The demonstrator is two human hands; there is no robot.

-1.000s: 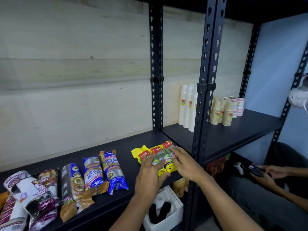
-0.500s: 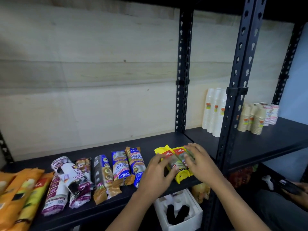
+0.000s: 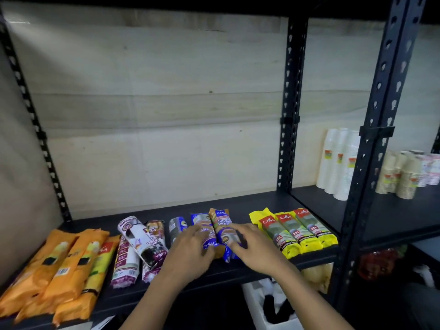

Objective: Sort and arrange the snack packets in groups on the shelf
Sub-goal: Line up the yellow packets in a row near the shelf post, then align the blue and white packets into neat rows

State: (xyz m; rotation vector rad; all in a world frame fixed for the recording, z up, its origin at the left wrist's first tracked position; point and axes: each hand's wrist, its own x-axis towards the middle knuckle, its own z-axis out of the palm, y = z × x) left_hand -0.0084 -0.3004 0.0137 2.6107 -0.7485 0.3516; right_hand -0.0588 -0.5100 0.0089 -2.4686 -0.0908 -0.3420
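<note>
1. Shelf (image 3: 250,203): black metal board between perforated uprights, pale wall behind; snack packets lie along it in a row of groups, their long sides running front to back.
2. Blue packets (image 3: 221,222): mid-shelf, side by side and touching; the rightmost carries an orange top end; both hands are on this group.
3. Left hand (image 3: 190,248): lies on top of the near ends of the blue packets, fingers spread and only slightly bent, pressing down rather than clasping.
4. Right hand (image 3: 256,248): at the right flank of the same group; its fingers and thumb touch the rightmost packet; whether they pinch it or merely push against it cannot be told.
5. The two hands are close together, the blue packets between them.
6. Yellow packets (image 3: 297,232): three, red-labelled, laid parallel and touching, just right of the right hand near the shelf's right end.
7. White-and-purple packets (image 3: 133,248): left of the blue group, untidy; one lies slanted across the others.
8. Orange packets (image 3: 54,265): at the far left, overlapping, their near ends at the front edge.
9. Neighbouring bay to the right: tall stacks of white cups (image 3: 338,163); shorter stacks of beige cups (image 3: 400,177) beyond them.
10. Below the shelf: a white box (image 3: 257,306) with something dark inside.
</note>
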